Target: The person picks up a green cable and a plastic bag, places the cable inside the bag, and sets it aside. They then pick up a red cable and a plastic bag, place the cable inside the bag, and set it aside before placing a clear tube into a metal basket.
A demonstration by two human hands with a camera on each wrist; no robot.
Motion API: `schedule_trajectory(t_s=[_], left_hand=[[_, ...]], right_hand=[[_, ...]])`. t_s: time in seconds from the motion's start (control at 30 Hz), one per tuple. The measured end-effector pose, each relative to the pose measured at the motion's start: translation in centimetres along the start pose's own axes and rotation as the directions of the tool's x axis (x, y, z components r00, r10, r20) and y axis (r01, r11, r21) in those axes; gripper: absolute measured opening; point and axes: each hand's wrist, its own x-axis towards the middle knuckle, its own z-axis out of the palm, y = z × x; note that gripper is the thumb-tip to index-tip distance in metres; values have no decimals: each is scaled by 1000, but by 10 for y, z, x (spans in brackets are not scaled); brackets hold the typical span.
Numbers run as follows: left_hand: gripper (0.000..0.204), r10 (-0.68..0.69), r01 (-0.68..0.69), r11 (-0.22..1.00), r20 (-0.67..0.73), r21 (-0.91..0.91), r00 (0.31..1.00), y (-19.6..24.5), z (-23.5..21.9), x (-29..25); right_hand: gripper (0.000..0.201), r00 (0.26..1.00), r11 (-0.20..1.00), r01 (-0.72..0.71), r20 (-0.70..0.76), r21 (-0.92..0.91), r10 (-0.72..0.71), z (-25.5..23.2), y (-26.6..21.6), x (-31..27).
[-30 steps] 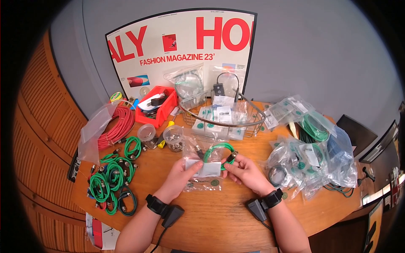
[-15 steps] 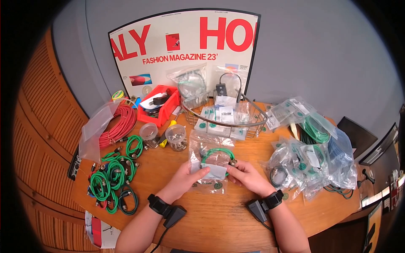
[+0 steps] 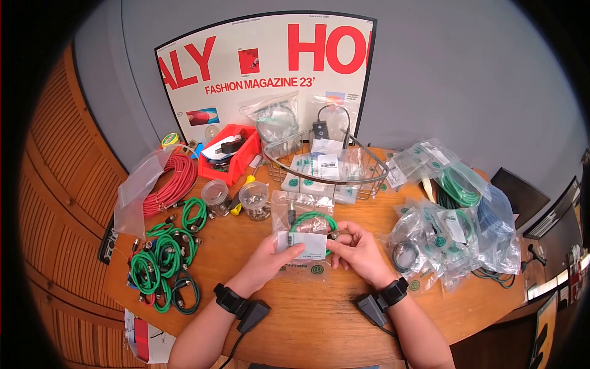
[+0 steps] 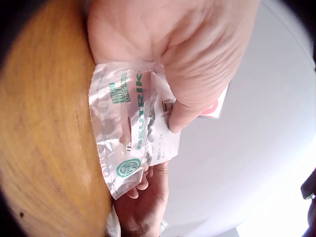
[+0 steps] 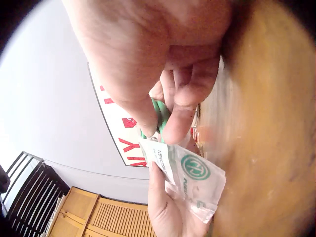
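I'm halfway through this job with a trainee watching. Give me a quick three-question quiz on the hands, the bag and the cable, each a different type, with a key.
1. True or false: the left hand has its thumb on the white label.

2. What colour is the cable that the right hand pinches?
A) Red
B) Green
C) Blue

3. Fill in the blank: the clear plastic bag carries "TRUST THE ORIGINAL" and, in larger letters, the word "____".

Key: 1. True; 2. B; 3. NEUTRIK
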Motion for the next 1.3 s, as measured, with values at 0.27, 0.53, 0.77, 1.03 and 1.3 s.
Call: schedule_trajectory(t_s=[0.27, 0.53, 0.77, 1.03, 1.3], left_hand=[[31, 39, -39, 998, -17, -48, 999, 4, 1, -1], [35, 37, -38, 997, -19, -69, 999, 0, 0, 0], [38, 52, -58, 991, -54, -121, 997, 1, 0, 1], [41, 13, -19, 984, -37, -176, 999, -3, -4, 2], [43, 92, -94, 903, -27, -420, 995, 6, -1, 1]], right_hand=[[22, 999, 1000, 8, 45, -21, -7, 3, 3, -1], [20, 996, 999, 34, 80, 17, -36, 3, 2, -1], [18, 987, 998, -52, 150, -47, 59, 0, -5, -3], [21, 996, 1000, 19, 83, 14, -20, -2, 3, 0], [29, 998, 995, 43, 38, 90, -47, 3, -2, -2]])
